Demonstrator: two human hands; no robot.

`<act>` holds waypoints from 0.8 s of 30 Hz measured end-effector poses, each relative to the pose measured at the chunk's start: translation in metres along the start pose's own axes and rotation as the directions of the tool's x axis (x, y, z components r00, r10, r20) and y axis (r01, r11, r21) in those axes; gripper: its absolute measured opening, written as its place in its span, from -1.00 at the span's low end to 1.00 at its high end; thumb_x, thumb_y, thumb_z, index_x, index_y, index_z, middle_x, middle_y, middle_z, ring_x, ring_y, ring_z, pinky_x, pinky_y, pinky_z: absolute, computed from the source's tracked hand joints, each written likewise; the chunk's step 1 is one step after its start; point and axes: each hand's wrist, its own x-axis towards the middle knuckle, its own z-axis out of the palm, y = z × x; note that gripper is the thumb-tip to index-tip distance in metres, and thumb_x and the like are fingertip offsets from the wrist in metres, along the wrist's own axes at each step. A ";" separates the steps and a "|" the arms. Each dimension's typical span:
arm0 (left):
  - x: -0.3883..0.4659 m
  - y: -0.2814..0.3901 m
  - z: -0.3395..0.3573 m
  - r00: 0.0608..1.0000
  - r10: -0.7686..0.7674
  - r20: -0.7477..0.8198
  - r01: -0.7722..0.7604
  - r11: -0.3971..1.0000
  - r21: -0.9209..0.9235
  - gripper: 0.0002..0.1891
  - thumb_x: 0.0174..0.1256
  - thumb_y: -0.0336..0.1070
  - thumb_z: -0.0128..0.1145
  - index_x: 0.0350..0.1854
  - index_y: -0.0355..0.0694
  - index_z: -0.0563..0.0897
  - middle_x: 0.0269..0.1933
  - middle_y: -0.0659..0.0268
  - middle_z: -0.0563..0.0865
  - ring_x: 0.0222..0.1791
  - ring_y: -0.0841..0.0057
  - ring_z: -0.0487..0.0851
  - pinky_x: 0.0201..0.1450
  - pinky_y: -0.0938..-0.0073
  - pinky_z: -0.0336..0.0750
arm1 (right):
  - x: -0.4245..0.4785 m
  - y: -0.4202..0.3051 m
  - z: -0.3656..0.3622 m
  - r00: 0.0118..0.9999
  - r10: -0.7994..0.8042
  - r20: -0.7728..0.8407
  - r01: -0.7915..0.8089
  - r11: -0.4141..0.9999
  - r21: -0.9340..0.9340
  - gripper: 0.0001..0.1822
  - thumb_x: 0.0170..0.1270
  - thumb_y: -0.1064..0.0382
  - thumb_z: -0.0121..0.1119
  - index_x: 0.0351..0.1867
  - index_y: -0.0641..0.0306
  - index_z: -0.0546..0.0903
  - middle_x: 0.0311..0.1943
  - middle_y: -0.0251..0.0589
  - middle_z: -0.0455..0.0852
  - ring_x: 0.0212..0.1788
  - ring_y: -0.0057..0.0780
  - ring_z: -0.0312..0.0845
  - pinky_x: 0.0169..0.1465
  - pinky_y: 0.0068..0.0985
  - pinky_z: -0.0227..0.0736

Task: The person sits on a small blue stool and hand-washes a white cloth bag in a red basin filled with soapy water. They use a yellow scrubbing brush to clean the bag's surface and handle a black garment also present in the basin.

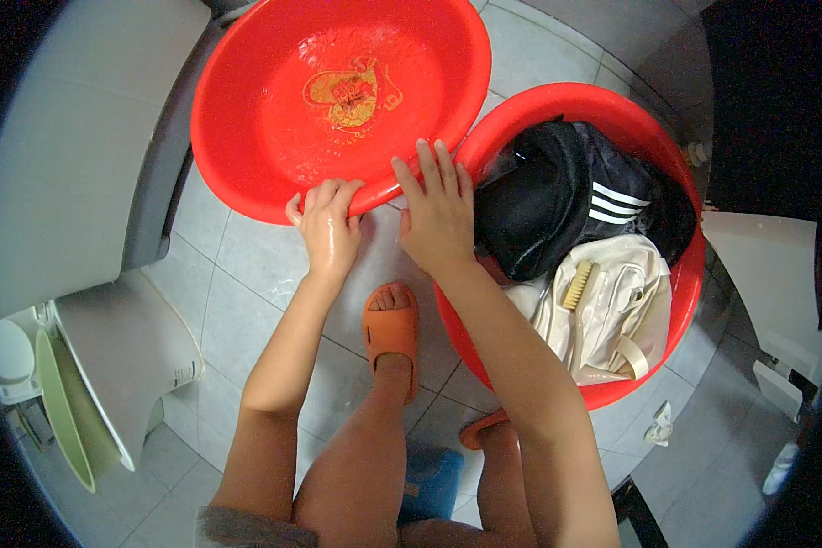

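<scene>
In front of me is a red plastic basin (267, 137) with a yellow printed picture on its bottom and a wet, shiny inside. My left hand (330, 229) grips its near rim, fingers curled over the edge; the back of that hand is wet. Further right, my right hand (442, 212) lies over the same rim with fingers stretched and apart. A second red basin (575, 99) stands to the right, partly behind my right forearm. It holds a black bag (541, 205) with white stripes and a cream bag (623, 288). On the cream bag rests a scrubbing brush (578, 284) with pale bristles.
Grey tiles (253, 274) cover the floor. My feet wear orange slides (392, 329); a blue stool (431, 483) is between my legs. At left stand a grey-white appliance (89, 137), a white toilet (130, 349) and a green basin (65, 418). Crumpled tissue (659, 425) lies at right.
</scene>
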 end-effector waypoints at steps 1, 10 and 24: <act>0.000 0.000 0.001 1.000 -0.005 0.010 0.005 1.000 0.001 -0.55 -0.17 -0.53 0.22 -0.11 -0.04 0.65 -0.12 0.30 0.62 -0.02 0.32 0.53 0.21 0.08 0.14 | 0.000 0.000 0.000 1.000 0.001 0.000 -0.001 1.000 -0.003 -0.33 -0.01 0.28 0.24 0.25 0.06 0.40 0.36 -0.04 0.21 0.44 -0.08 0.00 0.40 -0.06 -0.03; -0.009 0.013 -0.002 0.999 -0.046 -0.013 0.046 0.999 -0.018 -0.41 -0.15 -0.57 0.12 0.07 -0.01 0.56 0.05 0.23 0.54 0.16 0.23 0.41 0.31 0.03 0.06 | -0.002 0.003 -0.005 1.000 -0.023 -0.004 0.024 0.996 0.091 -0.31 0.02 0.29 0.21 0.29 0.09 0.37 0.35 0.02 0.21 0.43 -0.02 0.01 0.41 -0.03 -0.04; -0.072 0.173 -0.008 0.849 0.429 0.309 0.011 0.570 -0.822 -0.51 0.01 -0.50 0.04 0.11 -0.21 0.53 0.15 0.10 0.49 0.21 0.05 0.38 0.31 0.16 0.21 | -0.222 0.095 -0.134 0.795 0.602 -0.070 -0.602 0.798 0.027 -0.39 0.10 0.33 0.19 0.26 0.30 0.37 0.25 0.21 0.27 0.28 0.14 0.17 0.35 -0.14 0.08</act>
